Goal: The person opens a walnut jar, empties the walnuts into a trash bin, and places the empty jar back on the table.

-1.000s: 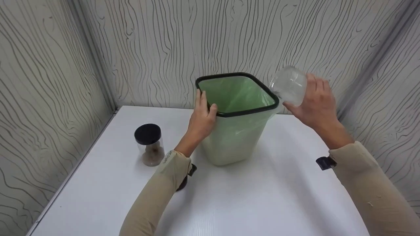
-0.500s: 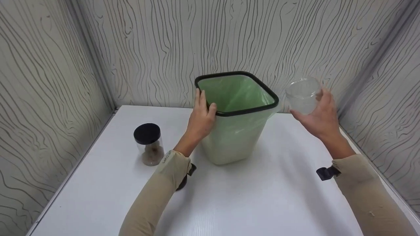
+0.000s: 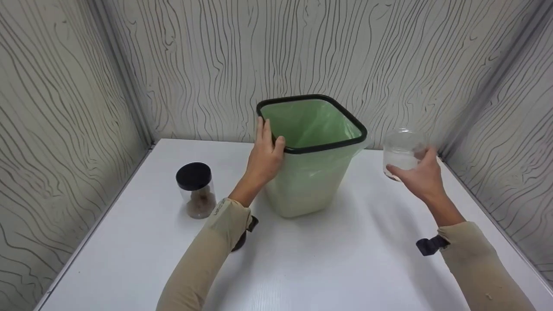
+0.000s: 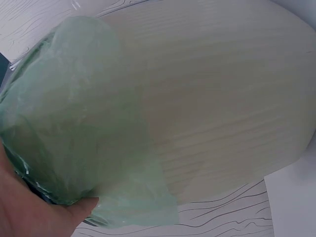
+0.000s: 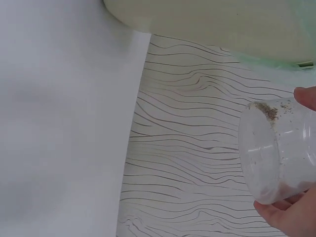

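My left hand (image 3: 265,157) grips the near left corner of a trash can (image 3: 311,181), with straight fingers along the black rim and the thumb at the front. A translucent green bag lines the can, its edge folded outside, as the left wrist view shows with the bag (image 4: 84,123). To the right of the can, my right hand (image 3: 421,172) holds a clear plastic jar (image 3: 402,151) upright and lidless, thumb and fingers on opposite sides. In the right wrist view, brown specks cling inside near the jar's bottom (image 5: 259,148).
A clear jar with a black lid (image 3: 194,177) stands on the white table (image 3: 345,268) at the left, brownish lumps inside. A dark round edge (image 3: 240,242) shows beside my left sleeve, mostly hidden. Wood-patterned panels (image 3: 216,65) enclose the back and sides.
The clear jar, tipped toward the trash can's rim a second ago, has turned upright and come down to the right in my right hand. My left hand stays on the can.
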`<state>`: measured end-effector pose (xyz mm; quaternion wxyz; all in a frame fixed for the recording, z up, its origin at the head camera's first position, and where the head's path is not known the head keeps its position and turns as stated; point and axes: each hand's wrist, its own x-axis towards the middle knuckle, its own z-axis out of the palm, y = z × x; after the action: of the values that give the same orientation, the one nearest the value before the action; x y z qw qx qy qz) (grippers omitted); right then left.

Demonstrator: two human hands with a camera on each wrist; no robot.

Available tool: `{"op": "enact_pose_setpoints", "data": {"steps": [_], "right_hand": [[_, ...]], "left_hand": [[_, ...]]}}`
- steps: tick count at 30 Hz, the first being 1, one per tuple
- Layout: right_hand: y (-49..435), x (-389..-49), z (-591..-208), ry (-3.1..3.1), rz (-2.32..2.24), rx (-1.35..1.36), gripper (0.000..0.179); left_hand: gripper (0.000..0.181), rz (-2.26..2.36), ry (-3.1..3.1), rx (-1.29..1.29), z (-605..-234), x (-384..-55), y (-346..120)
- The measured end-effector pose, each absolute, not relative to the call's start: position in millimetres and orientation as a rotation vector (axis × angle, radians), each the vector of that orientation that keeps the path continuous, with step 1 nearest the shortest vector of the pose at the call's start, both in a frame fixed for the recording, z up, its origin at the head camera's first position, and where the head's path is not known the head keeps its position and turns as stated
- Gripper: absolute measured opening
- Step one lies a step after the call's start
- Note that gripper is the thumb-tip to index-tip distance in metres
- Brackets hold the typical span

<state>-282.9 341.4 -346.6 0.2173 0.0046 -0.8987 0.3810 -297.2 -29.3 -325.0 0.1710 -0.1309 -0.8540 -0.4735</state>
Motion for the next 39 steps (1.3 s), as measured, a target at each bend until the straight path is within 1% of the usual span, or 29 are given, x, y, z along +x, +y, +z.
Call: {"op": "enact_pose_setpoints", "data": {"steps": [9, 21, 33, 39], "right_hand": [[356.4, -277.9, -377.1, -2.626, 1.139, -0.091, 0.106], [364.9, -281.0, -413.1, -2.826, 1.081, -0.147, 0.113], [370.4, -285.5, -437.0, -2.987, 1.074, -0.157, 0.121], [373.8, -288.4, -447.0, -3.009, 1.088, -0.18, 0.119]], "left_hand": [[0.065, -1.348, -2.423, -0.379, -325.0, -296.8, -28.9], [0.065, -1.349, -2.434, -0.373, -325.6, -295.8, -29.9], [0.065, -1.338, -2.428, -0.374, -325.0, -295.5, -30.1], [0.065, -1.341, -2.434, -0.367, -325.3, -294.8, -29.7]]}}
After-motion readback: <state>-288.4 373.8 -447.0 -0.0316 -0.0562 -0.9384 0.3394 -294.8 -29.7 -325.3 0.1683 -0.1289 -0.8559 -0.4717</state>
